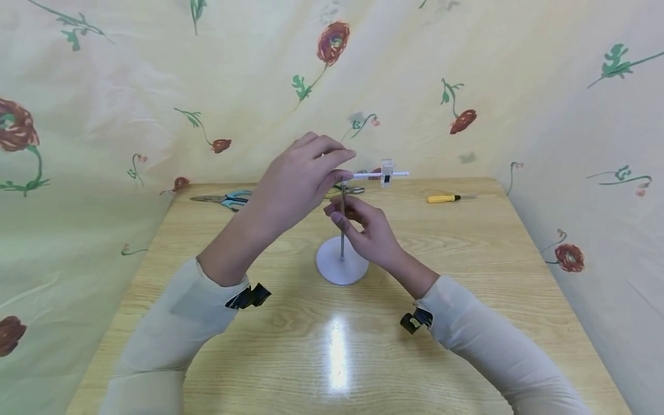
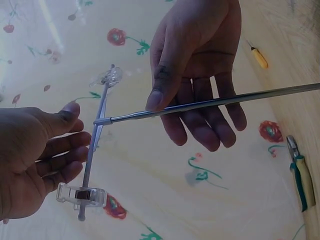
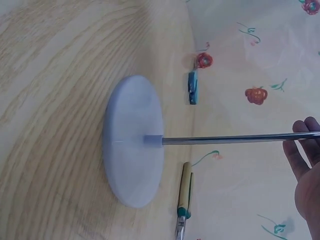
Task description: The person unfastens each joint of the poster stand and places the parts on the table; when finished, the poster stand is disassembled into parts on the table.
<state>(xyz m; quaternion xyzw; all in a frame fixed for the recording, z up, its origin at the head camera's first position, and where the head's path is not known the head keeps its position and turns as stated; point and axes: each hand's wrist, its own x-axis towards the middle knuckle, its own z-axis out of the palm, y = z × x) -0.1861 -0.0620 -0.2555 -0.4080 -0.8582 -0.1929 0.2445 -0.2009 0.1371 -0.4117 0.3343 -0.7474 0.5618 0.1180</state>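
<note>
A slim metal pole [image 1: 343, 222] rises from a round white base [image 1: 332, 275] on the table. On its top sits a white crossbar [image 1: 365, 174] carrying a clear plastic clip [image 1: 387, 168]; the left wrist view shows a clip at each end. My left hand [image 1: 298, 181] is at the crossbar, thumb and fingers bent loosely beside it near the middle. Lower down, my right hand [image 1: 370, 230] is at the upper pole. Its thumb lies against the pole while the fairly straight fingers [image 2: 207, 125] extend behind it, the palm uncurled.
Blue-handled pliers [image 1: 228, 199] lie at the back left of the wooden table [image 1: 280, 346]. Behind the pole are pliers with yellow and green handles [image 2: 303, 182]. A yellow-handled screwdriver [image 1: 443, 199] lies at the back right. Flowered cloth [image 1: 404, 69] hangs around the table.
</note>
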